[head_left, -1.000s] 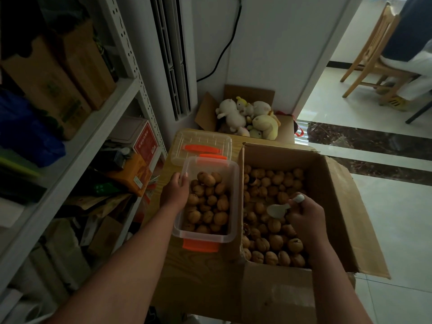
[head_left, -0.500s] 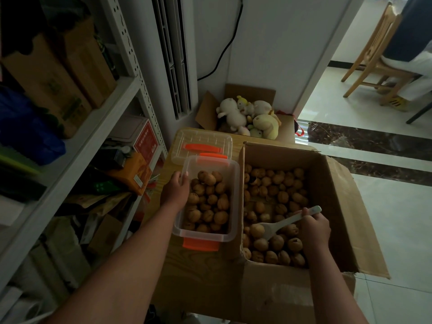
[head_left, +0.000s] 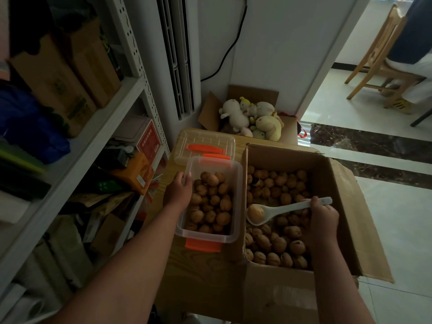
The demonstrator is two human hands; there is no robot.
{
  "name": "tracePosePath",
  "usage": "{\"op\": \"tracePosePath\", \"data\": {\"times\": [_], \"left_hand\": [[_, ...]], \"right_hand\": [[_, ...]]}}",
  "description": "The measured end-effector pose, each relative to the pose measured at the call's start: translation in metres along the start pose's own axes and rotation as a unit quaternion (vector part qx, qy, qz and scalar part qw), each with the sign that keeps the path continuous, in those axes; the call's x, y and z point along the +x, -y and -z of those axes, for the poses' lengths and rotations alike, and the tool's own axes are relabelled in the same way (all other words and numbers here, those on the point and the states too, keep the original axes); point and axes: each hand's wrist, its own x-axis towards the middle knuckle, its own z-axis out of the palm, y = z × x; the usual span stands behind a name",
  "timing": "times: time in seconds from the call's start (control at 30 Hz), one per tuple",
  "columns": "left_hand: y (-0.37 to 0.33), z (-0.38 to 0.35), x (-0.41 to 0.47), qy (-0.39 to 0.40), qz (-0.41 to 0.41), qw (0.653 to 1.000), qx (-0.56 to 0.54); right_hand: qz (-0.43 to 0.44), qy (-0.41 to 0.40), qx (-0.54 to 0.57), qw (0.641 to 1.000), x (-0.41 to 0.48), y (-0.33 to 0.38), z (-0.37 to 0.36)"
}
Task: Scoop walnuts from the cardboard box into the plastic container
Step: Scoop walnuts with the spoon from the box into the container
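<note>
Spoon point(head_left: 287, 209) clamped in right hand point(head_left: 323, 217) grip, walnut point(head_left: 256, 212) aboard | left hand point(head_left: 178, 192) grip clamps container point(head_left: 205, 238) wall

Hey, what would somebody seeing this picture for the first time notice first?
Probably the white spoon carrying one walnut, held by the right hand over the open cardboard box full of nuts on the right. Next comes the clear plastic container just left of it, already well filled, with the left hand holding its rim. Farther back lies a heap of pale plush toys.
</note>
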Motion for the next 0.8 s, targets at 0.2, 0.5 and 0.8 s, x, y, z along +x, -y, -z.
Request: {"op": "tracePosePath", "data": {"times": [0.2, 0.5, 0.8], "left_hand": [[-0.001, 0.0, 0.001, 0.001, 0.007, 1.0, 0.005], [-0.006, 0.002, -0.003, 0.002, 0.013, 1.0, -0.001], [-0.004, 0.002, -0.002, 0.004, 0.008, 1.0, 0.004]], "right_hand": [[0.083, 0.084, 0.024, 0.993, -0.022, 0.036, -0.022], [0.225, 0.259, -0.047, 0.938, -0.032, 0.015, -0.039], [0.259, 0.044, -0.049, 0.964, -0.014, 0.015, -0.017]]}}
